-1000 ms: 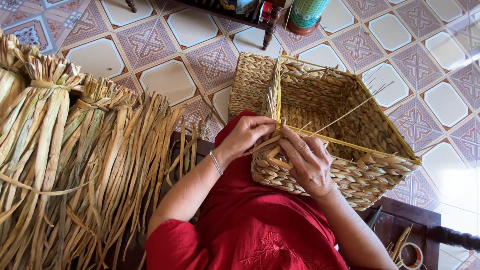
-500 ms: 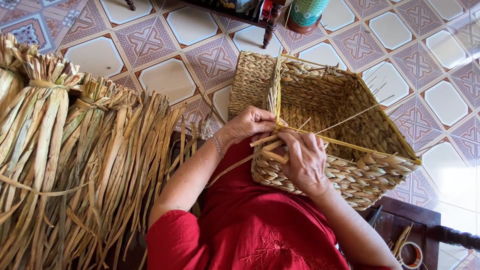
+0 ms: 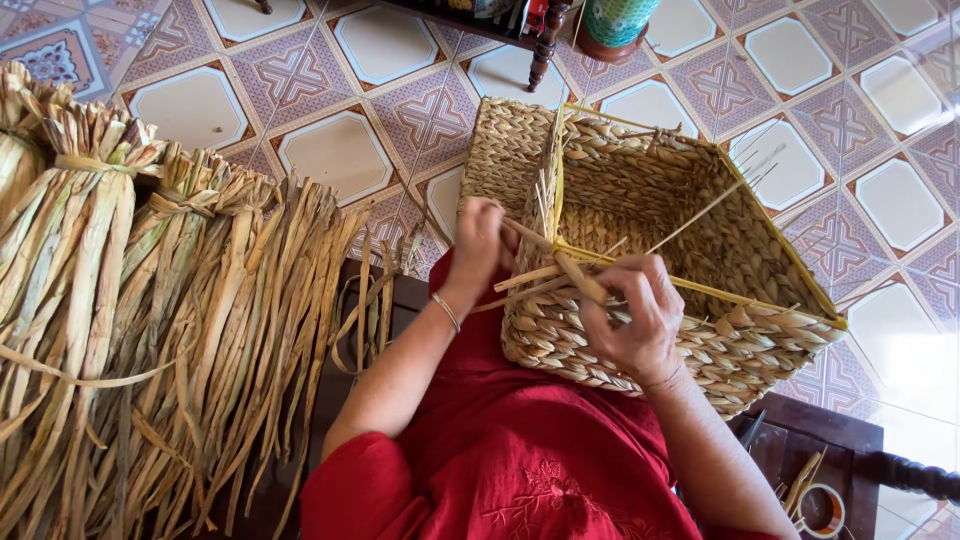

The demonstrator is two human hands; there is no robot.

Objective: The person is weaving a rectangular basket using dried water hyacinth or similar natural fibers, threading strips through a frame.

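A square woven straw basket [image 3: 745, 330] rests on my lap, its open top facing up with a yellow frame along the rim. My left hand [image 3: 482, 240] pinches flat dried strands [image 3: 535, 275] at the basket's near left corner. My right hand [image 3: 635, 320] grips the same strands against the basket's front wall, fingers curled over the weave. Thin loose strands stick up from inside the basket. My red garment [image 3: 500, 440] fills the lower middle of the view.
Tied bundles of dried reed [image 3: 150, 320] lie in a thick row on the left. The patterned tile floor [image 3: 340, 150] spreads beyond. A dark wooden furniture leg [image 3: 545, 40] and a green pot [image 3: 615, 20] stand at the top. A dark wooden stool [image 3: 830, 450] sits at lower right.
My left hand has slid left and up along the rim corner, pulling the strands. My right hand has shifted slightly on the front wall. The basket has stayed on my lap.
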